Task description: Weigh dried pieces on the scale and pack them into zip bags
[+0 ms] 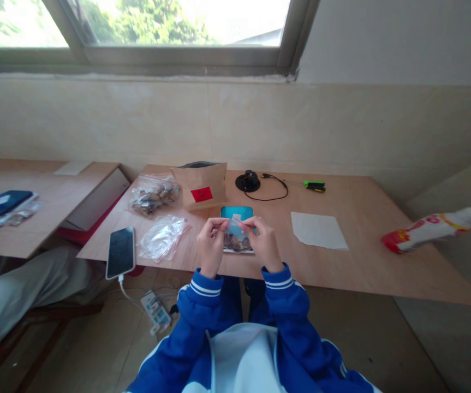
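Note:
Both my hands pinch the top edge of a small clear zip bag (235,239) near the table's front edge, my left hand (211,245) at its left corner and my right hand (264,244) at its right. Dark brownish pieces fill the bag's lower part. Behind it is a blue-topped flat device (244,211), which looks like a small scale and is partly hidden; whether the bag touches it I cannot tell. To the left lie flat clear zip bags (162,238) with red edges. Farther back are a larger clear bag of brownish pieces (153,197) and an open kraft paper pouch (200,183) with a red label.
A charging phone (120,252) overhangs the front left edge. Toward the back are a black round-based device (248,181) with a cable and a green-black screwdriver (314,186). White paper (318,230) and a red-white bottle (427,229) are at right. Someone's leg (26,292) shows left.

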A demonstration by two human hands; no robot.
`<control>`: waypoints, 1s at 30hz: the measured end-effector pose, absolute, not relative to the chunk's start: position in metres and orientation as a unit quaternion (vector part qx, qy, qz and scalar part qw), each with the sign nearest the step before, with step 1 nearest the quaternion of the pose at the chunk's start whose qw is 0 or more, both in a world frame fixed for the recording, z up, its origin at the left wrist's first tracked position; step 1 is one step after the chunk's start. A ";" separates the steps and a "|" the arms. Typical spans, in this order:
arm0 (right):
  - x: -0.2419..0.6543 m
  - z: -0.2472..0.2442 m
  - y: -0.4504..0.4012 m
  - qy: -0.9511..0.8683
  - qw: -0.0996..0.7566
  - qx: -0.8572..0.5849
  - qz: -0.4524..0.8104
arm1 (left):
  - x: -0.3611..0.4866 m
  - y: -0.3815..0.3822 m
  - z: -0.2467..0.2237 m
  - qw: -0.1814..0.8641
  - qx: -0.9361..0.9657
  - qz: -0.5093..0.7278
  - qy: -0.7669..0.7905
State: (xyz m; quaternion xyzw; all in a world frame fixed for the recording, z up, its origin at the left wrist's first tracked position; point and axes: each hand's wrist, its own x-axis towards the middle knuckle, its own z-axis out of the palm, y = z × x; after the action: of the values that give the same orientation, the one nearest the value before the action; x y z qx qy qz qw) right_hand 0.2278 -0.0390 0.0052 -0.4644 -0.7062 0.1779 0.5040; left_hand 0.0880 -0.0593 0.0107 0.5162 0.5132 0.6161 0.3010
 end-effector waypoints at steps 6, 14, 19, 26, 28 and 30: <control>0.225 0.008 -0.045 -0.713 0.498 -0.484 0.097 | 0.091 -0.063 0.016 0.311 0.546 0.584 0.513; 0.226 0.012 -0.049 -0.759 0.466 -0.442 0.108 | 0.092 -0.065 0.016 0.282 0.558 0.588 0.513; 0.232 0.008 -0.046 -0.748 0.456 -0.464 0.131 | 0.080 -0.065 0.020 0.269 0.540 0.609 0.514; 0.230 0.007 -0.048 -0.744 0.456 -0.486 0.053 | 0.073 -0.064 0.021 0.340 0.568 0.565 0.492; 0.230 0.008 -0.049 -0.748 0.453 -0.483 0.037 | 0.073 -0.064 0.019 0.345 0.575 0.560 0.486; 0.229 0.010 -0.049 -0.758 0.446 -0.475 0.031 | 0.073 -0.063 0.016 0.339 0.571 0.569 0.485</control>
State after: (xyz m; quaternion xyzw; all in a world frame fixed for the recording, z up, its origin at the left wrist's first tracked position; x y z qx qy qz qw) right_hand 0.2289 -0.0491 0.0100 -0.4755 -0.7578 0.0306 0.4458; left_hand 0.0730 -0.0631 0.0158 0.5706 0.4853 0.5693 0.3388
